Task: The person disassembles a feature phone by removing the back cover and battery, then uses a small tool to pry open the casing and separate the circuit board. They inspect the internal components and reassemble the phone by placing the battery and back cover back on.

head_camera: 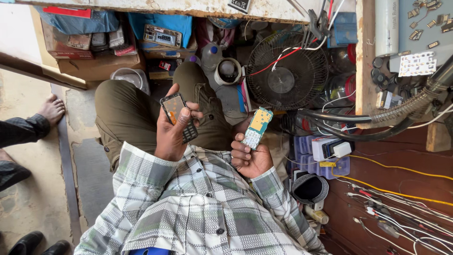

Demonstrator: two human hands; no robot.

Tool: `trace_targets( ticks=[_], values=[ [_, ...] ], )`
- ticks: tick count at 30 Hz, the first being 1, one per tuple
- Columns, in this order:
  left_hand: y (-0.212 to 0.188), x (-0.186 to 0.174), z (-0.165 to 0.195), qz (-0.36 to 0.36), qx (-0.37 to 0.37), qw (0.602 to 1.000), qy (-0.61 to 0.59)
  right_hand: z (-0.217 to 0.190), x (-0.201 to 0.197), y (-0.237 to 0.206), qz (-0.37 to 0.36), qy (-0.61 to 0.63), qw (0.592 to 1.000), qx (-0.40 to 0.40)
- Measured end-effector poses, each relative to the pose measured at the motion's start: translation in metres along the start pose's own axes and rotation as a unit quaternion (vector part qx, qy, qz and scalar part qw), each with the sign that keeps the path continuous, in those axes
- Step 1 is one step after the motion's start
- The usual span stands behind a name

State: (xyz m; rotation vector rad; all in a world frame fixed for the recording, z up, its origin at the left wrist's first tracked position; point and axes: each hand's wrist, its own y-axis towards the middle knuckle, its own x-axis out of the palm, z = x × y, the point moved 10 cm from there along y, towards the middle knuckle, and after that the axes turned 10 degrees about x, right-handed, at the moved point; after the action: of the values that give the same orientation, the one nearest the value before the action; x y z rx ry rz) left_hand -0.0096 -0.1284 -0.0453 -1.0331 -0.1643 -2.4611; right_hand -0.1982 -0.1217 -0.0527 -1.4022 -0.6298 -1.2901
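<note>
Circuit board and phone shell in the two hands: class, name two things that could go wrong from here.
1. The right hand pinches the circuit board by its lower end only, above the lap and the cluttered floor; it might slip and drop among the loose wires.
2. The left hand holds the phone shell with the thumb lying across it; pressing there could perhaps smudge or strain parts. A fan stands near the knees.

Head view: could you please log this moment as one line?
left hand: holds phone shell | right hand: holds circuit board | both raised over lap | fan beyond knees
</note>
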Motion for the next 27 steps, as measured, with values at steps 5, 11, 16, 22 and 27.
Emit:
trace_targets(
  ticks=[5,11,16,22,27],
  values=[
    [-0.001,0.001,0.005,0.004,0.004,1.000,-0.002,0.003,0.008,0.003,-0.009,0.001,1.000,0.011],
    [-0.003,-0.005,0.007,0.015,0.011,1.000,-0.017,-0.001,0.004,0.006,0.024,-0.045,0.999,-0.005],
    [-0.003,-0.009,0.007,0.014,0.008,1.000,-0.018,-0.021,-0.014,0.004,0.142,-0.100,0.978,-0.114],
    [-0.004,-0.016,0.000,0.009,-0.006,0.999,-0.036,-0.056,-0.042,-0.032,0.343,-0.343,0.835,-0.261],
    [-0.004,-0.014,-0.009,-0.005,-0.023,0.996,-0.083,-0.067,-0.052,-0.081,0.487,-0.654,0.485,-0.317]
  ],
)
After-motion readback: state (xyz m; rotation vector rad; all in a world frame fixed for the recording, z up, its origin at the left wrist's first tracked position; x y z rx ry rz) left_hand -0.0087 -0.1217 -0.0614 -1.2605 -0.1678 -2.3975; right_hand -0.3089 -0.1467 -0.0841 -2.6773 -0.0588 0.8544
